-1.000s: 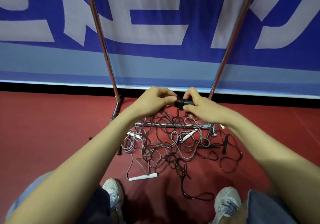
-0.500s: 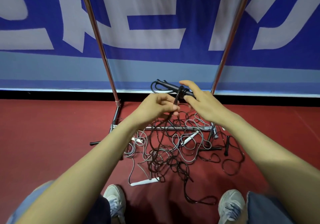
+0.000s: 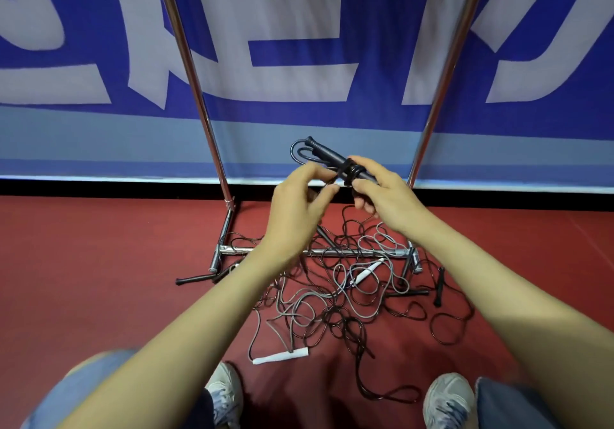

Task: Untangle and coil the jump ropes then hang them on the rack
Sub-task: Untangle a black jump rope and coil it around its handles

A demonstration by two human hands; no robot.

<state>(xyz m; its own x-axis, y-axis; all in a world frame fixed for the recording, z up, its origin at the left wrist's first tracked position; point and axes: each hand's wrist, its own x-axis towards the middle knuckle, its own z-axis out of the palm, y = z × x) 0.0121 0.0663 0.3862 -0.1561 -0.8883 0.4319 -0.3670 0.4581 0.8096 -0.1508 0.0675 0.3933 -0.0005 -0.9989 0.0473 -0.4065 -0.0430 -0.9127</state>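
Observation:
My right hand [image 3: 382, 192] grips the black handles of a jump rope [image 3: 327, 156], which point up and to the left with cord wound round their middle. My left hand [image 3: 299, 202] is just left of them, thumb and fingers pinching the black cord near the wrap. Below both hands a tangle of black and grey jump ropes [image 3: 342, 292] lies on the red floor. A white handle [image 3: 280, 356] rests at the tangle's near edge, another white handle [image 3: 365, 272] in its middle. The chrome rack [image 3: 196, 89] stands behind, its top bar out of view.
The rack's second upright [image 3: 445, 73] rises at the right and its low crossbar [image 3: 332, 251] runs through the tangle. A blue and white banner [image 3: 299, 46] covers the wall. Loose black handles [image 3: 439, 285] lie at the right, and my shoes [image 3: 447, 398] are at the bottom.
Both hands have risen from just above the tangle, lifting the black handles up. The handles now stick out up-left, with cord wrapped round them.

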